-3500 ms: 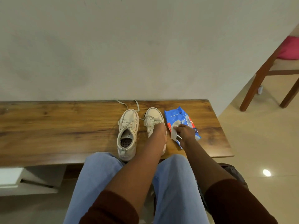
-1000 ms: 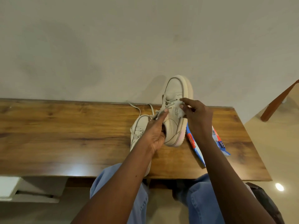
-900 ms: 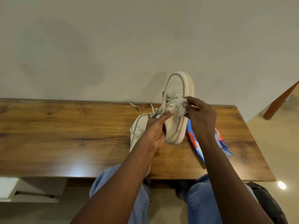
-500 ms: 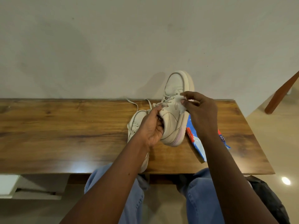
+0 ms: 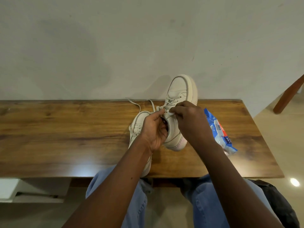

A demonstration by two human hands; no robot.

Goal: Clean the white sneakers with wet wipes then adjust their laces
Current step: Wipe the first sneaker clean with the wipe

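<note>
My left hand [image 5: 154,129] grips the raised white sneaker [image 5: 180,91] at its collar, fingers inside the opening, toe tipped up toward the wall. Against the sneaker's laces near the tongue, my right hand [image 5: 190,122] pinches a small white wet wipe [image 5: 171,113]. The second white sneaker [image 5: 137,125] lies flat on the wooden bench [image 5: 65,134], partly hidden under my left hand and forearm, its loose laces trailing toward the wall. A blue pack of wet wipes [image 5: 219,132] lies on the bench to the right of my right hand.
A pale wall rises right behind the bench. A wooden chair leg [image 5: 289,94] stands on the tiled floor at the far right. A dark bag [image 5: 279,204] sits on the floor by my right knee. My knees in blue jeans are under the bench's front edge.
Since 3.5 s ago my left hand lifted the right sneaker off the bench and tipped its toe up. My right hand brought the wipe from the pack onto the laces, moving down toward the tongue.
</note>
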